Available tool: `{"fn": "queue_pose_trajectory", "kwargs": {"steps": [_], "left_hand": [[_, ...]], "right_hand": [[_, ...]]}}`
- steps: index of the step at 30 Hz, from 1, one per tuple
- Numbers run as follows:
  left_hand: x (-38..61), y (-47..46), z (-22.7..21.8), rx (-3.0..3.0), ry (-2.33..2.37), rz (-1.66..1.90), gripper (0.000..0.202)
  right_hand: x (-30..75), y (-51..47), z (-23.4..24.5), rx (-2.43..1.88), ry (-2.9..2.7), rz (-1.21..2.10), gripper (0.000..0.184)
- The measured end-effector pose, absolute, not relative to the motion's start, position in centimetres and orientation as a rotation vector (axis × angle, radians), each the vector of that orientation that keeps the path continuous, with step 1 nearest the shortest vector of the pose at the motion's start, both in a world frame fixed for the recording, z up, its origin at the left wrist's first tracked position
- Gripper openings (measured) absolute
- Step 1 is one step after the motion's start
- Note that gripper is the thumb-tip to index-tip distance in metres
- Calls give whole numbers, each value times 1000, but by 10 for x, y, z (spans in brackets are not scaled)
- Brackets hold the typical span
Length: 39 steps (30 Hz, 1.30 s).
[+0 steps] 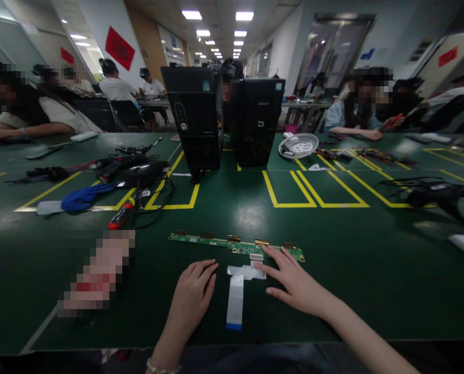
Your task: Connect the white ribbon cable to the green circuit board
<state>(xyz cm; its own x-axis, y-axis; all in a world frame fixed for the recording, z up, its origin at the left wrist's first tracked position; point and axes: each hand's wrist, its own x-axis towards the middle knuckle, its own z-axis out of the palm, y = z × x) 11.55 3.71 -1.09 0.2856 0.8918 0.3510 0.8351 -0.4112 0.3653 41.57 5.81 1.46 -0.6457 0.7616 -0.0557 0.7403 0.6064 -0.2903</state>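
A long, narrow green circuit board (217,242) lies across the table in front of me. From a white connector near its right part, a flat white ribbon cable (235,301) bends left and then toward me, ending in a blue tip. My right hand (300,283) has its fingers spread; the fingertips rest at the board's right part and on the cable beside the connector. To the left of the cable, my left hand (191,291) lies palm down with its thumb apart, holding nothing. It does not touch the board.
Two black computer towers (195,119) stand at the back. A white basket (299,146) sits right of them. At left are a blue glove (84,197), a red-and-black screwdriver (121,215) and cables. Yellow tape (294,205) marks the green table. Other people sit around.
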Motion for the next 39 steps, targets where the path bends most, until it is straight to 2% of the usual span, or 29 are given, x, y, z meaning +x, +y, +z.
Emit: {"fn": "queue_pose_trajectory", "kwargs": {"steps": [12, 22, 34, 39], "left_hand": [[117, 36, -12, 2432, 1658, 726, 29], [116, 36, -11, 2468, 1656, 731, 29], [117, 37, -10, 2463, 1649, 741, 29], [117, 36, -10, 2449, 1654, 738, 29]], "right_hand": [[513, 16, -17, -1741, -2438, 52, 54], [588, 8, -52, -2129, -2093, -176, 67], [640, 6, -38, -2633, -1610, -157, 77], [658, 10, -33, -2685, -1457, -139, 74]]}}
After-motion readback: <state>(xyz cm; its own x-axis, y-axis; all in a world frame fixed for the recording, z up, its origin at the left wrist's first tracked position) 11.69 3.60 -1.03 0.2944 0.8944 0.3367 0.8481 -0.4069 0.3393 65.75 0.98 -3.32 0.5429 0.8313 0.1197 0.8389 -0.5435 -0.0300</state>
